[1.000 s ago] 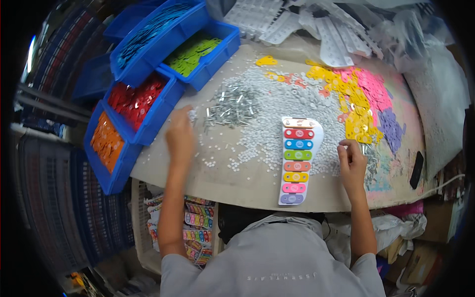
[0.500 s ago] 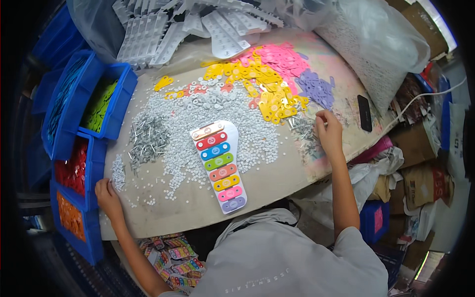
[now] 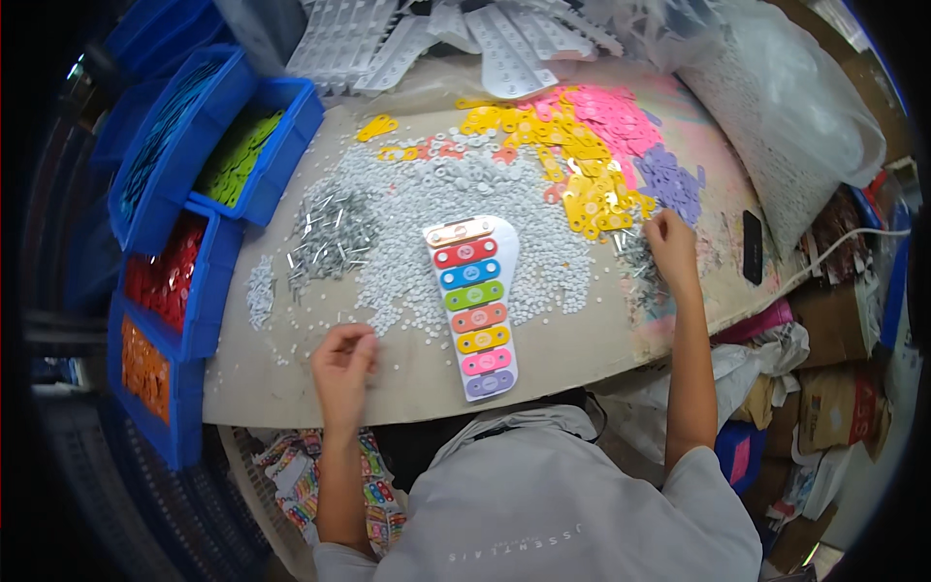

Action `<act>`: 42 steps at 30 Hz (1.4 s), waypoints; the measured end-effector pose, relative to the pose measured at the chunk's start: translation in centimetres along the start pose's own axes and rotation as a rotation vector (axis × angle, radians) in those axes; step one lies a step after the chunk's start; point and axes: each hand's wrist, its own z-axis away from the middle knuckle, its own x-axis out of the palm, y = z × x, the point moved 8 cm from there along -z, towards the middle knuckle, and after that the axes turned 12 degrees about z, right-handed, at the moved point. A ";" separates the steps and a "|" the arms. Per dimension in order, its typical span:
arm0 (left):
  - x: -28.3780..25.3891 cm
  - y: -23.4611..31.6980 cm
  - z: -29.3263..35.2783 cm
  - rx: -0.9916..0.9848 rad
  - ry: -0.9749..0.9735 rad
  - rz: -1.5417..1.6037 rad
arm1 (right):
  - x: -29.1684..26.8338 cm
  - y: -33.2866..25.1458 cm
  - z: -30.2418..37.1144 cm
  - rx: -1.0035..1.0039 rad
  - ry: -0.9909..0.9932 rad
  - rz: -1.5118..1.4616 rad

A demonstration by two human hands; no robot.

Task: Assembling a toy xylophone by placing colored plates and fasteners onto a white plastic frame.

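Observation:
A toy xylophone (image 3: 475,295) with a white base and a row of coloured bars lies on the table (image 3: 281,388) in front of me. Over the bare tabletop to its left is my left hand (image 3: 344,369), fingers curled and thumb against the index finger; anything pinched there is too small to see. My right hand (image 3: 672,247) rests at the right-hand heap of metal pins (image 3: 632,257), its fingertips drawn together and partly hidden. Small white washers (image 3: 407,233) spread behind the xylophone. Another heap of metal pins (image 3: 330,231) and a little pile of white pins (image 3: 260,293) lie left.
Blue bins (image 3: 225,281) with coloured bars line the left edge. Yellow (image 3: 596,199), pink (image 3: 611,116) and purple bars (image 3: 669,184) are heaped at the back right. White xylophone bases (image 3: 509,48) lie at the back. A phone (image 3: 752,247) and a plastic sack (image 3: 776,126) sit right.
My left hand has moved right from beside the white pins toward the xylophone, its fingers curling. My right hand stays at the metal pins. The whole view has shifted slightly.

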 end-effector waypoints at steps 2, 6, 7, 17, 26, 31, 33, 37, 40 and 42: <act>1.1 -0.9 -0.1 -0.089 -0.026 0.079 | -0.7 -1.8 0.5 -0.005 0.024 -0.060; 5.3 -1.9 -0.7 -0.274 -0.237 0.268 | -2.6 -9.3 4.5 -0.035 0.088 -0.284; 6.4 -1.9 -1.0 -0.304 -0.303 0.304 | -2.1 -11.5 5.6 -0.073 0.065 -0.420; 9.4 -2.9 -3.4 -0.296 -0.354 0.254 | 2.0 -21.9 10.9 -0.492 -0.052 -0.515; 9.7 -2.7 -3.9 -0.295 -0.357 0.208 | 1.9 -22.8 11.4 -0.666 0.006 -0.377; 10.3 -3.0 -3.9 -0.323 -0.394 0.175 | 5.3 -20.2 10.9 -0.257 -0.366 -0.636; 10.4 -3.2 -3.8 -0.326 -0.401 0.135 | 6.2 -19.5 10.5 -0.117 -0.471 -0.776; 10.4 -3.0 -4.2 -0.250 -0.371 -0.090 | 8.0 -18.6 11.0 0.138 -0.859 -0.866; 10.8 -4.2 -4.8 -0.396 -0.423 -0.060 | 8.2 -18.6 11.0 0.193 -0.962 -0.874; 11.2 -4.5 -5.0 -0.480 -0.470 0.017 | 8.6 -18.4 11.0 0.210 -1.011 -0.835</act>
